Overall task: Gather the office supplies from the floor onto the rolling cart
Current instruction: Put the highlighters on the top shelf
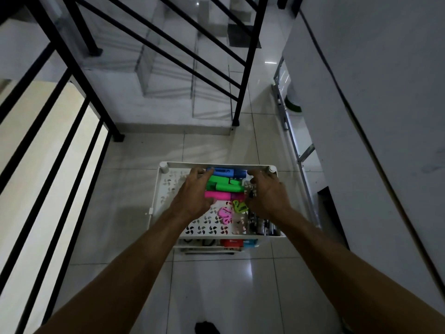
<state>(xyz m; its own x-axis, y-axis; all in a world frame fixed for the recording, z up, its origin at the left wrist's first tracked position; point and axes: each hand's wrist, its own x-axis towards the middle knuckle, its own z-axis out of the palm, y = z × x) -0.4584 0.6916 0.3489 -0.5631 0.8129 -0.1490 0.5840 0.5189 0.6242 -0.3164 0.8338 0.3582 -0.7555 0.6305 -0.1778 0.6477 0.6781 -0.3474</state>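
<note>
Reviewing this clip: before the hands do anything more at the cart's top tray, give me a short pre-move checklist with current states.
1. Highlighters lie inside the top tray: ok.
2. Pink clip and green clip in the tray, clear of its edge: ok.
3. Left hand and right hand flank the highlighters; actual grip: cannot tell.
4. Floor near the cart free of supplies: ok in the visible part; a dark object at the bottom edge: cannot tell.
5. Lower shelf contents settled: cannot tell, mostly hidden.

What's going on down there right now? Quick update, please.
Left hand and right hand both down in cart's top tray, flanking highlighters; grip unclear. Floor around cart shows no loose supplies.
</note>
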